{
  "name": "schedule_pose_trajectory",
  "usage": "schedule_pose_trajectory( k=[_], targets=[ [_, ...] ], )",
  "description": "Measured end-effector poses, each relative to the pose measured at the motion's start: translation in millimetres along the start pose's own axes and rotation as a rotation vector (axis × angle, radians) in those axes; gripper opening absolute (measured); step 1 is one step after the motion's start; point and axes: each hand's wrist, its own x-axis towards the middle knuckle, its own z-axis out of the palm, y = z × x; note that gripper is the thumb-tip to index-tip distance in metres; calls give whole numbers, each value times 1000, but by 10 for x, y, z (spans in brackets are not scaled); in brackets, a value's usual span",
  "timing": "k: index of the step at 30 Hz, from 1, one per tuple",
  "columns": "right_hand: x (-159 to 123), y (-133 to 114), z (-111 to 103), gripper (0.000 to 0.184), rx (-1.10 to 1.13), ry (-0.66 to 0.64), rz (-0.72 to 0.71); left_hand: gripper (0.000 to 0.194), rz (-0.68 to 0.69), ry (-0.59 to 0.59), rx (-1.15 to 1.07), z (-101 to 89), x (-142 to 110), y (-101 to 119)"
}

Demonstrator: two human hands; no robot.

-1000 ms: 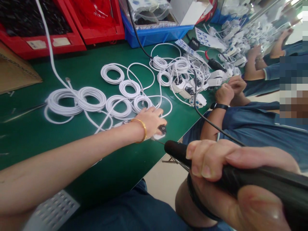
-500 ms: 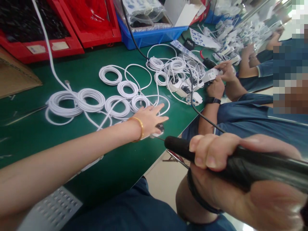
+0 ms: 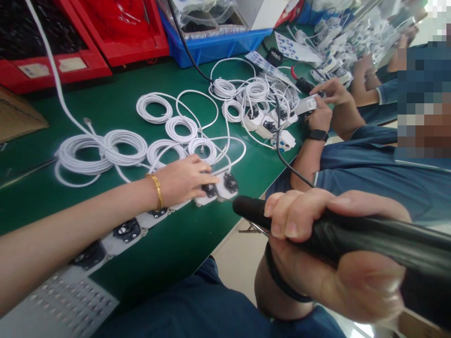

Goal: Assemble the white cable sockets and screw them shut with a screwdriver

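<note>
My left hand, with a gold bracelet at the wrist, reaches over a row of white housings with black fittings. Its fingers are stretched out and touch one white housing second from the right end. Beside it sits the end housing, with its black fitting uncovered. My right hand is wrapped around a black electric screwdriver held level. The thin metal bit points left, close to the lower corner of the end housing; whether it touches cannot be made out. My left forearm hides part of the row.
Coiled white cables lie behind the row on the green table. Red bins and a blue crate stand at the back. A perforated plate is at lower left. At right, a co-worker's hands hold a white housing.
My left hand has moved left from the end housing onto its neighbour, uncovering the end one. My right hand and the screwdriver have shifted slightly left in view.
</note>
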Motion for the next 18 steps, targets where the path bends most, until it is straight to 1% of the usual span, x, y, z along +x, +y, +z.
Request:
schedule_pose_trajectory(
  k=[3, 6, 9, 13, 18],
  targets=[
    [-10, 3, 12, 21, 2, 57, -27, 33, 1, -3, -8, 4, 18, -14],
    [-27, 14, 17, 17, 29, 97, -63, 35, -3, 1, -1, -3, 27, -16],
    [-42, 24, -2, 15, 18, 70, -17, 34, 7, 2, 11, -11, 39, 3],
    [-46, 31, -26, 17, 20, 57, -34, 33, 28, 15, -25, -18, 51, 24],
    [18, -14, 41, 18, -26, 37, -15, 32, 32, 29, -64, 4, 57, 9]
  ],
)
